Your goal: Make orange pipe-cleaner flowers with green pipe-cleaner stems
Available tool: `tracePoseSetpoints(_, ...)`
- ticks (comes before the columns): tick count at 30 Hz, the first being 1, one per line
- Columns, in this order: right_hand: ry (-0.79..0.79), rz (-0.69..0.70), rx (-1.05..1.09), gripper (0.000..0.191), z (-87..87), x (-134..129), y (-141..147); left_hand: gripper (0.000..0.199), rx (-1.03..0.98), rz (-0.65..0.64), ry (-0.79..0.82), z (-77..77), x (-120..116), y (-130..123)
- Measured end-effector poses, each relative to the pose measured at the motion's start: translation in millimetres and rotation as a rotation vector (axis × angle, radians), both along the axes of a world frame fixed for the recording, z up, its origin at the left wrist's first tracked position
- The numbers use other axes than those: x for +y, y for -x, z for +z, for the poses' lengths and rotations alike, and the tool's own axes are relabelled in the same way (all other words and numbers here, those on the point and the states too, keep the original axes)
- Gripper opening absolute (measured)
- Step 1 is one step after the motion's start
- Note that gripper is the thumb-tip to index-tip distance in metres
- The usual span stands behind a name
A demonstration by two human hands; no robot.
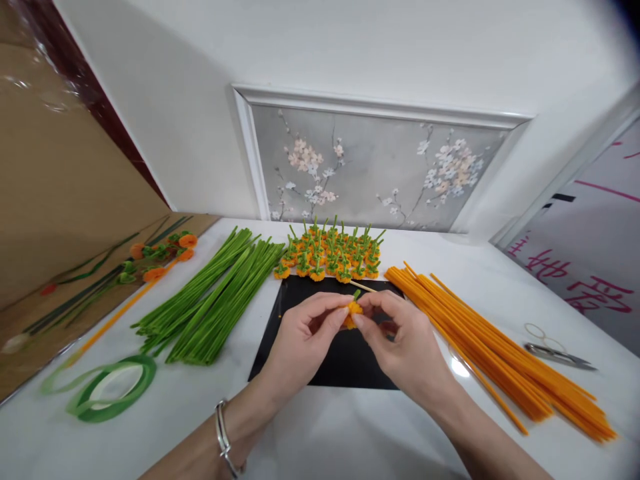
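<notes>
Between the fingertips of both hands is a small orange flower (354, 314) with a short green stem pointing up. My left hand (309, 333) pinches its left side, and my right hand (403, 337) pinches its right side. Both hands are above a black mat (333, 363). Just behind the mat, several finished-looking orange flowers with green stems (327, 253) stand in rows. A thin light stick (363, 286) lies partly on the mat's back edge.
Green fuzzy stems (215, 300) lie left of the mat, orange ones (495, 347) right. Green tape (145, 377) is front left; scissors (560, 355) are far right. Orange flowers (154, 274) lie on cardboard (60, 267) at left. A wall (390, 53) rises behind.
</notes>
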State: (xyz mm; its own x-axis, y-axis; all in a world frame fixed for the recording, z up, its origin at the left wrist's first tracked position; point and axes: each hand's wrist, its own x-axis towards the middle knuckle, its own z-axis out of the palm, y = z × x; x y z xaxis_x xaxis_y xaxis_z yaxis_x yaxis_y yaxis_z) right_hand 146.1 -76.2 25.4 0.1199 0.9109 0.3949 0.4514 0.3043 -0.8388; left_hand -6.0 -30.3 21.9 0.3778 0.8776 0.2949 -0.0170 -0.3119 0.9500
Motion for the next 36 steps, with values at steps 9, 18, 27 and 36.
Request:
tracePoseSetpoints(9,-0.141,-0.017,-0.171,0.008,-2.3,2,2,0.015,0.029,0.015,-0.065,0.8,0,-2)
tracePoseSetpoints(18,-0.193,0.036,-0.196,0.008,-5.6,4,-1,0.019,-0.023,-0.092,0.229,1.0,4,1)
tracePoseSetpoints(27,-0.266,-0.004,-0.259,0.012,-11.0,6,2,0.021,0.162,0.004,-0.24,4.1,1,2)
tracePoseSetpoints(36,-0.043,0.028,-0.019,0.014,-10.2,5,-1,0.013,0.119,0.035,-0.042,-1.2,1,0)
